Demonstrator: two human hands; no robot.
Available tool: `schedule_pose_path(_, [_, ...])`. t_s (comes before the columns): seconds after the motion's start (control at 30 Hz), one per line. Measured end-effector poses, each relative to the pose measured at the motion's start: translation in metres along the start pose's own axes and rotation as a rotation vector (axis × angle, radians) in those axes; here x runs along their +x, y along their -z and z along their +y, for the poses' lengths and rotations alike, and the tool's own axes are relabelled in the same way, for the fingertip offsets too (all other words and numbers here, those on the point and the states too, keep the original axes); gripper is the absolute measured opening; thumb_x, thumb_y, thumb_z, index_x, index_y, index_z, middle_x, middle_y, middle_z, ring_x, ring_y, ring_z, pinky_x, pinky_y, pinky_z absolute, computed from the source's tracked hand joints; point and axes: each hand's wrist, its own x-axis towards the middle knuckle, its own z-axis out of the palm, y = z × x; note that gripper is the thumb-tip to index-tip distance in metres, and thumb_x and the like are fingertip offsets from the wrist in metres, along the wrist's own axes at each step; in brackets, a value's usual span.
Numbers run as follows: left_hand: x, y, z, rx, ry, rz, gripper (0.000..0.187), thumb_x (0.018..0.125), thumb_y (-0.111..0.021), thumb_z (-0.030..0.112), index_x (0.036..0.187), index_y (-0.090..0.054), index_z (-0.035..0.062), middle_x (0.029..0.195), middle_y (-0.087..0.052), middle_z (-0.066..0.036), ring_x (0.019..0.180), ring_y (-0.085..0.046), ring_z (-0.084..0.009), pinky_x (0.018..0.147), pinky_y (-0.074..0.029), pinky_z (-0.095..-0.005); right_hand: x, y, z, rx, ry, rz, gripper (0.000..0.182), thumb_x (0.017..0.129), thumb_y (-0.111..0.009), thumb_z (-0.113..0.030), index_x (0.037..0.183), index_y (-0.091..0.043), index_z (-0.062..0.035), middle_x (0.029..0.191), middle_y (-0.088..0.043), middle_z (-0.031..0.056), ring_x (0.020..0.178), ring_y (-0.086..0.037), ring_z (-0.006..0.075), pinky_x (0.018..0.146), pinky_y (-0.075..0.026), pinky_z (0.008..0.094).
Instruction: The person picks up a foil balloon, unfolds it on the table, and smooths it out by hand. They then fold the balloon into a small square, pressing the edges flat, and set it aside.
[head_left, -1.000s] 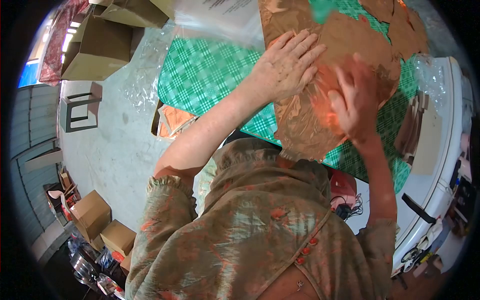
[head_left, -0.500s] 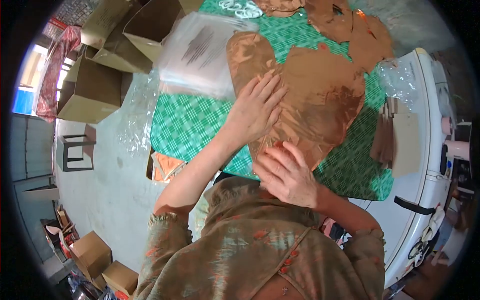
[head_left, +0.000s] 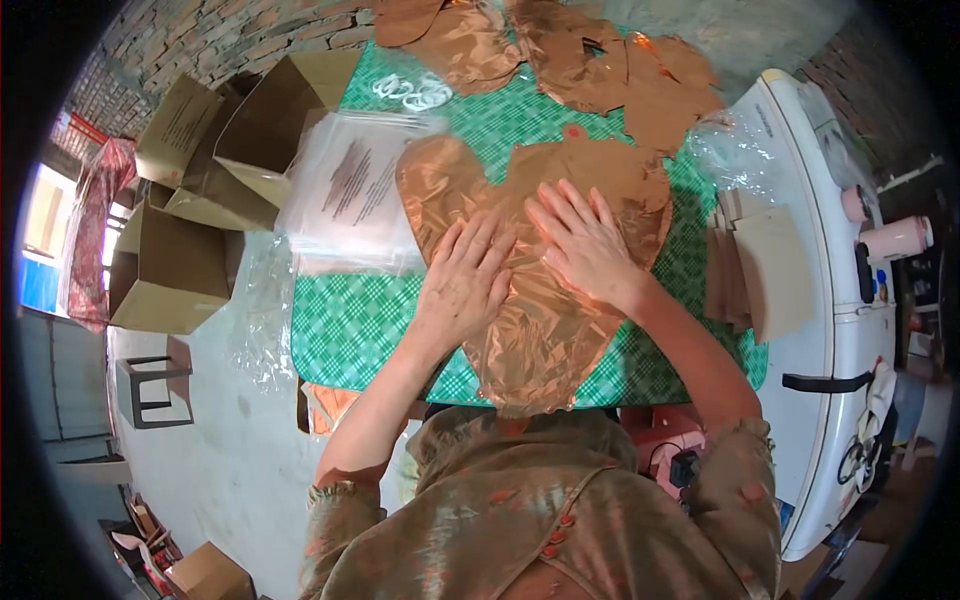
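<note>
A flat, copper-coloured foil balloon [head_left: 540,345] with rounded lobes lies on the green checked tabletop [head_left: 350,325]. Its narrow lower end reaches the table's near edge. My left hand [head_left: 466,268] lies flat on the left part of the foil, fingers extended. On the upper right part rests my right hand [head_left: 585,248], palm down with fingers spread. Neither hand grips anything. More flat copper foil balloons [head_left: 575,70] lie at the far edge, partly out of view. Left of the foil is a stack of clear printed plastic bags [head_left: 350,200].
White rings or loops [head_left: 412,93] lie behind the bags. Crumpled clear plastic [head_left: 738,150] and flat cardboard pieces [head_left: 770,265] are on the right, beside a white appliance [head_left: 840,250]. Open cardboard boxes [head_left: 170,270] stand on the left, with a dark stool [head_left: 150,390] below them.
My right hand has moved from the foil's near end up onto its right part and flattened. My left hand has shifted slightly on the foil. The foil is flatter and nearer me; the view tilted up.
</note>
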Motion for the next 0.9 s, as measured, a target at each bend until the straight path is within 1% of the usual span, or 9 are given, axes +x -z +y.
schedule_pose_path(0.03, [0.000,0.000,0.000,0.000,0.002,-0.005,0.052,0.104,-0.058,0.026,0.152,-0.053,0.0062,0.163,-0.046,-0.019,0.155,-0.039,-0.0331,0.129,-0.027,-0.0509,0.003,-0.002,0.008,-0.014,-0.025,0.007,0.065,0.106,-0.057,-0.037,0.163,-0.040,-0.0123,0.171,-0.034,0.0140,0.161,-0.022,0.0349,0.129,-0.016,0.0615])
schedule_pose_path(0.07, [0.001,0.000,0.000,0.002,-0.001,-0.003,0.052,0.104,-0.058,0.026,0.152,-0.053,0.0062,0.163,-0.046,-0.019,0.155,-0.039,-0.0331,0.129,-0.027,-0.0509,0.006,-0.003,0.016,0.010,-0.060,0.004,0.064,0.109,-0.051,-0.041,0.165,-0.037,-0.0130,0.173,-0.031,0.0140,0.162,-0.021,0.0344,0.131,-0.012,0.0600])
schedule_pose_path(0.17, [0.000,-0.001,-0.001,0.011,-0.004,-0.004,0.052,0.105,-0.058,0.026,0.153,-0.053,0.0063,0.163,-0.046,-0.019,0.155,-0.039,-0.0334,0.129,-0.027,-0.0509,0.011,-0.007,0.030,0.040,-0.156,-0.003,0.066,0.111,-0.045,-0.046,0.167,-0.034,-0.0129,0.175,-0.028,0.0138,0.163,-0.020,0.0336,0.132,-0.010,0.0581])
schedule_pose_path(0.27, [-0.001,-0.003,-0.002,0.024,-0.005,-0.017,0.053,0.104,-0.058,0.026,0.153,-0.053,0.0065,0.164,-0.045,-0.019,0.155,-0.039,-0.0340,0.129,-0.027,-0.0509,0.010,-0.009,0.031,0.024,-0.165,-0.011,0.067,0.112,-0.042,-0.048,0.167,-0.033,-0.0127,0.175,-0.027,0.0136,0.163,-0.019,0.0332,0.132,-0.009,0.0575])
schedule_pose_path(0.43, [0.001,0.005,0.004,0.166,-0.033,0.033,0.057,0.103,-0.060,0.028,0.155,-0.050,0.0073,0.167,-0.041,-0.017,0.157,-0.034,-0.0347,0.130,-0.025,-0.0502,0.011,-0.005,0.028,0.018,-0.167,-0.010,0.067,0.111,-0.043,-0.048,0.167,-0.034,-0.0120,0.176,-0.027,0.0137,0.163,-0.019,0.0330,0.132,-0.009,0.0579])
schedule_pose_path(0.57, [0.025,0.014,0.024,0.123,-0.043,0.091,0.064,0.103,-0.061,0.029,0.159,-0.044,0.0049,0.167,-0.040,-0.019,0.158,-0.032,-0.0350,0.130,-0.024,-0.0494,0.011,-0.005,0.028,0.024,-0.168,-0.014,0.067,0.110,-0.044,-0.045,0.167,-0.034,-0.0109,0.176,-0.025,0.0136,0.163,-0.018,0.0332,0.132,-0.009,0.0582])
schedule_pose_path(0.67, [0.055,-0.009,0.029,-0.016,-0.072,0.140,0.068,0.105,-0.059,0.031,0.162,-0.039,0.0017,0.168,-0.037,-0.023,0.158,-0.032,-0.0376,0.130,-0.024,-0.0505,0.009,-0.011,0.034,-0.110,-0.139,-0.059,0.067,0.108,-0.046,-0.038,0.167,-0.035,-0.0091,0.176,-0.025,0.0137,0.164,-0.017,0.0333,0.132,-0.008,0.0581])
schedule_pose_path(0.77, [0.076,-0.045,0.029,-0.208,-0.021,0.193,0.067,0.107,-0.056,0.033,0.163,-0.037,0.0009,0.168,-0.036,-0.024,0.158,-0.031,-0.0395,0.130,-0.024,-0.0519,0.009,-0.006,0.029,-0.042,-0.141,-0.028,0.066,0.105,-0.048,-0.033,0.165,-0.038,-0.0068,0.176,-0.024,0.0137,0.164,-0.016,0.0331,0.133,-0.008,0.0576])
schedule_pose_path(0.9, [0.080,-0.065,0.029,-0.163,0.038,0.171,0.070,0.110,-0.053,0.040,0.163,-0.035,-0.0022,0.167,-0.037,-0.027,0.157,-0.032,-0.0416,0.128,-0.026,-0.0533,0.010,-0.007,0.028,-0.012,-0.148,-0.004,0.064,0.106,-0.045,-0.035,0.164,-0.040,-0.0069,0.177,-0.023,0.0128,0.165,-0.015,0.0324,0.132,-0.007,0.0582])
